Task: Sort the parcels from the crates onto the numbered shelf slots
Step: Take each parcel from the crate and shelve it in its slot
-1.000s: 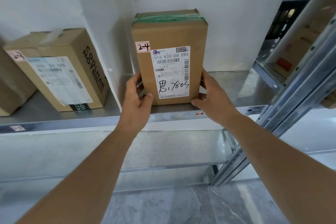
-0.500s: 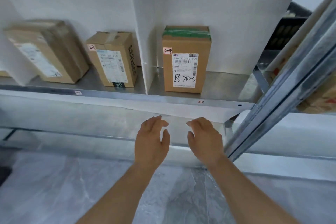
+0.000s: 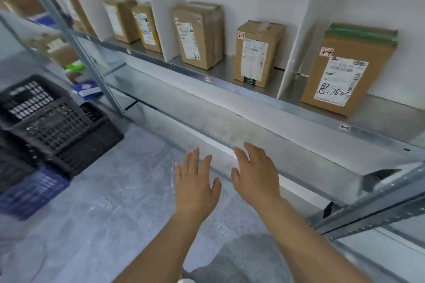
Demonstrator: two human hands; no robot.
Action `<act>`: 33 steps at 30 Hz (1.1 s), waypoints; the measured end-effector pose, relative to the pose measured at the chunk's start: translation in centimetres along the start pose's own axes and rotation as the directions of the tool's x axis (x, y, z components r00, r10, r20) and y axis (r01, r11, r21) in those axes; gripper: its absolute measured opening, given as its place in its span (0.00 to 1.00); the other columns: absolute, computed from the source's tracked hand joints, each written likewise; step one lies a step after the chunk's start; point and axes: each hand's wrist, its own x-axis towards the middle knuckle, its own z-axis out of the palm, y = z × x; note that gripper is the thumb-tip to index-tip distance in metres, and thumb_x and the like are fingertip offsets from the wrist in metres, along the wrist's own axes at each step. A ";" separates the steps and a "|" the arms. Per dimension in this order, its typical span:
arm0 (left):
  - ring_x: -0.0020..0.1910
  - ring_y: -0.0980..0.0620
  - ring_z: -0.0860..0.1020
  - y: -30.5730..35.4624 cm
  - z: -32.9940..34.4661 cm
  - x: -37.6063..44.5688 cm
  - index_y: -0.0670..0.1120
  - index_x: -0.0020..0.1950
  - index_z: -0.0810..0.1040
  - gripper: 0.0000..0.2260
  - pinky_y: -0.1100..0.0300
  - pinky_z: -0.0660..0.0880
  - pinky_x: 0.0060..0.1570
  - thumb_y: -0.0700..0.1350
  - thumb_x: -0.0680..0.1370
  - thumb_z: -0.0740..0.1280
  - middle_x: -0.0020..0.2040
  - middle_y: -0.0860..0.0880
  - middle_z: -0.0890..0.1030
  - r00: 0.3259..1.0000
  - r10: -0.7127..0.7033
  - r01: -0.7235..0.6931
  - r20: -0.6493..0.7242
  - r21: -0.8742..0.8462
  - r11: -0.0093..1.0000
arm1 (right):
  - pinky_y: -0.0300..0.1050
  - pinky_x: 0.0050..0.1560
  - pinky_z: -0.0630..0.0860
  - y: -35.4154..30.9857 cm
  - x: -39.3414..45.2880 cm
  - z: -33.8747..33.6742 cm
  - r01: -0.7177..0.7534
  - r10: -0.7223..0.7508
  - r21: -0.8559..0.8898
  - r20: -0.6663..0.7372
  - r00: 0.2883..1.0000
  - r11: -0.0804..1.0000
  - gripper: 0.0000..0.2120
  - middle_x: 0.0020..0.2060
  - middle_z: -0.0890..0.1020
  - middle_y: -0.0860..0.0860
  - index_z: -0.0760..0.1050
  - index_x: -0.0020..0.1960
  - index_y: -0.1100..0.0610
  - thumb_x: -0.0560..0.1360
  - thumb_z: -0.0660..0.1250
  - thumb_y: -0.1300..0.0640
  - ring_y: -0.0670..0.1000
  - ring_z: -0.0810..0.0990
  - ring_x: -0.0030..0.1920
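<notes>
A brown parcel with green tape (image 3: 345,71), tagged 2-4, stands upright on the metal shelf (image 3: 253,96) at the right, above a 2-4 slot label (image 3: 344,127). Left of a white divider (image 3: 296,37) stands another brown parcel (image 3: 257,53), and further left a wider one (image 3: 197,34). My left hand (image 3: 195,184) and my right hand (image 3: 255,174) hover empty with fingers spread, well below the shelf edge, over the floor. Black crates (image 3: 53,122) sit stacked at the left.
A blue crate (image 3: 30,190) lies under the black ones on the grey floor. A slanted metal upright (image 3: 76,39) crosses at left, and another shelf frame (image 3: 372,209) juts in at lower right. More parcels (image 3: 133,23) stand further down the shelf.
Both hands let go of the green-taped parcel, left standing in slot 2-4, and dropped below the shelf. The view has swung left, bringing the crates into sight.
</notes>
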 end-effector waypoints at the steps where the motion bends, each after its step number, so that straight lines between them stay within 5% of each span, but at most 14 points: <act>1: 0.68 0.36 0.69 -1.0 -0.5 -0.2 0.43 0.65 0.74 0.24 0.34 0.64 0.63 0.51 0.70 0.67 0.70 0.37 0.70 0.999 -0.045 0.045 -0.014 0.023 0.999 | 0.50 0.41 0.79 -1.1 0.5 0.2 0.024 -0.024 -0.008 0.010 1.000 1.000 0.27 0.54 0.81 0.59 0.80 0.54 0.59 0.56 0.81 0.54 0.60 0.82 0.47; 5: 0.73 0.39 0.61 -5.7 -2.4 -0.8 0.45 0.70 0.68 0.29 0.37 0.60 0.67 0.57 0.72 0.57 0.74 0.38 0.64 0.978 -0.197 0.203 -0.069 0.078 0.976 | 0.58 0.54 0.77 -6.3 2.6 1.3 0.185 -0.185 0.003 0.014 0.983 0.983 0.34 0.61 0.77 0.63 0.77 0.62 0.59 0.58 0.80 0.49 0.62 0.80 0.54; 8: 0.73 0.38 0.62 -9.6 -3.7 -1.0 0.45 0.72 0.69 0.31 0.37 0.61 0.67 0.58 0.71 0.62 0.75 0.38 0.61 0.949 -0.299 0.308 -0.103 0.078 0.948 | 0.59 0.54 0.76 -10.7 4.5 1.9 0.289 -0.289 0.008 0.002 0.957 0.957 0.36 0.62 0.76 0.63 0.77 0.62 0.58 0.58 0.80 0.46 0.62 0.80 0.56; 15: 0.77 0.43 0.45 -20.2 -8.3 -1.0 0.49 0.78 0.54 0.36 0.42 0.44 0.73 0.58 0.75 0.65 0.79 0.43 0.45 0.860 -0.465 0.473 -0.208 -0.016 0.881 | 0.62 0.55 0.76 -22.6 8.4 3.9 0.467 -0.467 0.045 -0.015 0.884 0.883 0.35 0.61 0.76 0.64 0.77 0.61 0.60 0.58 0.79 0.46 0.63 0.79 0.55; 21: 0.75 0.38 0.58 -31.0 -11.9 -2.0 0.45 0.74 0.64 0.36 0.36 0.58 0.69 0.57 0.70 0.71 0.76 0.38 0.57 0.778 -0.573 0.588 -0.259 -0.023 0.809 | 0.58 0.52 0.78 -34.4 11.6 5.8 0.557 -0.558 0.028 0.006 0.830 0.830 0.34 0.59 0.78 0.63 0.78 0.60 0.58 0.57 0.80 0.46 0.62 0.80 0.53; 26: 0.77 0.41 0.49 -39.3 -15.0 -3.3 0.47 0.77 0.58 0.35 0.41 0.45 0.72 0.56 0.75 0.67 0.78 0.40 0.51 0.733 -0.624 0.637 -0.272 -0.050 0.770 | 0.57 0.51 0.79 -43.9 12.6 7.9 0.616 -0.617 0.027 0.026 0.787 0.787 0.32 0.58 0.79 0.62 0.79 0.58 0.59 0.57 0.80 0.48 0.60 0.79 0.54; 33: 0.77 0.45 0.49 -48.1 -18.3 -6.7 0.49 0.78 0.52 0.34 0.42 0.43 0.73 0.59 0.77 0.61 0.78 0.45 0.55 0.598 -0.759 0.765 -0.257 -0.100 0.637 | 0.58 0.54 0.78 -54.7 12.4 10.9 0.729 -0.731 0.062 0.098 0.676 0.682 0.32 0.58 0.78 0.63 0.78 0.60 0.59 0.59 0.79 0.48 0.60 0.80 0.55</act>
